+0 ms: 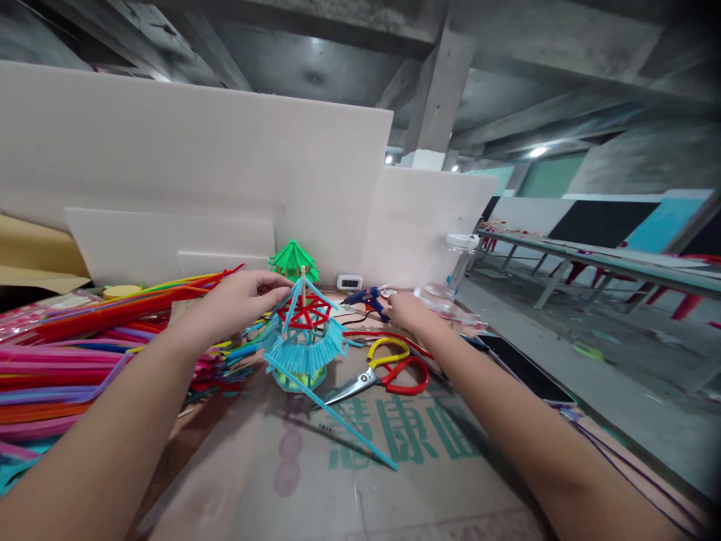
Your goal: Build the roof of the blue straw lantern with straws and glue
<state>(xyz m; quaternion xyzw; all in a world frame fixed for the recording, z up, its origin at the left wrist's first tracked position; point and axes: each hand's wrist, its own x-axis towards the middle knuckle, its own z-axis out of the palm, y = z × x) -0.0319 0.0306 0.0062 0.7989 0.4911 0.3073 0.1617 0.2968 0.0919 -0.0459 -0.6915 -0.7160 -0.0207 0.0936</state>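
My left hand (242, 299) pinches the top of a small pavilion model (303, 342) made of light blue and red pipe cleaners. A long blue pipe cleaner (338, 417) trails from the model toward me across the cardboard. My right hand (408, 309) reaches past the model and touches the handle of a blue hot glue gun (369, 298) lying at the back of the table. Red and yellow scissors (388, 372) lie between my arms, just right of the model.
A heap of coloured pipe cleaners (67, 353) fills the left side. A green pavilion model (294, 261) stands behind, against white foam boards (185, 165). A clear plastic bottle (454, 270), a small white clock (349, 282) and a dark phone (523, 368) sit to the right.
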